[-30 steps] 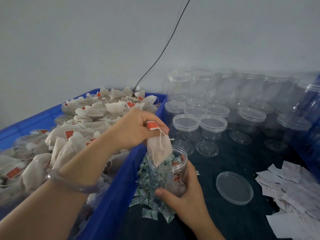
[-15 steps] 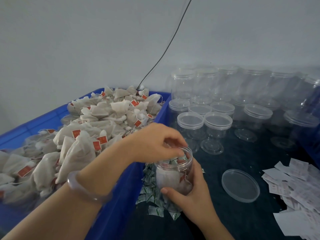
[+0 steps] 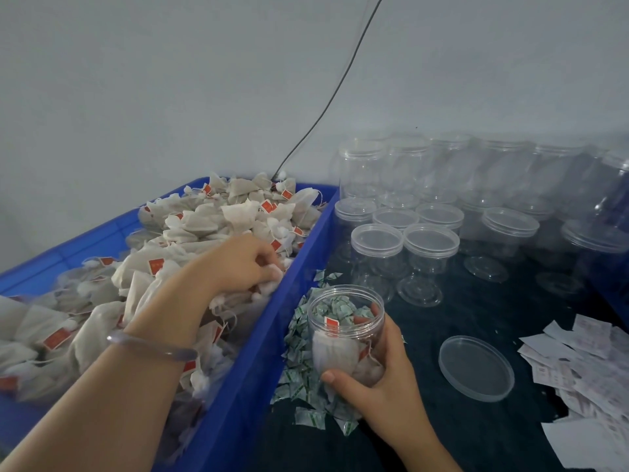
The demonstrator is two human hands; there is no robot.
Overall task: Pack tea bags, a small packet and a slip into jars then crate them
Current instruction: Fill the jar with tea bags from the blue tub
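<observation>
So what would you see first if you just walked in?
Probably the big blue crate on the left, heaped with white tea bags, where the left hand is grabbing some. In front, the right hand holds an open jar with tea bags inside. Behind it stands a crowd of clear lidded jars.

The blue crate [image 3: 252, 379] is smooth, slightly glossy plastic. It holds tea bags [image 3: 238, 216] of matt, fibrous white filter paper with red paper tags. The open jar [image 3: 343, 321] and loose lid [image 3: 476, 367] are clear, shiny plastic. Small packets [image 3: 299, 373] look like crinkled glossy film. Paper slips [image 3: 592, 366] are matt white. Dark matt cloth [image 3: 476, 315] covers the table. A wrist bangle [image 3: 149, 345] is translucent and glassy.
</observation>
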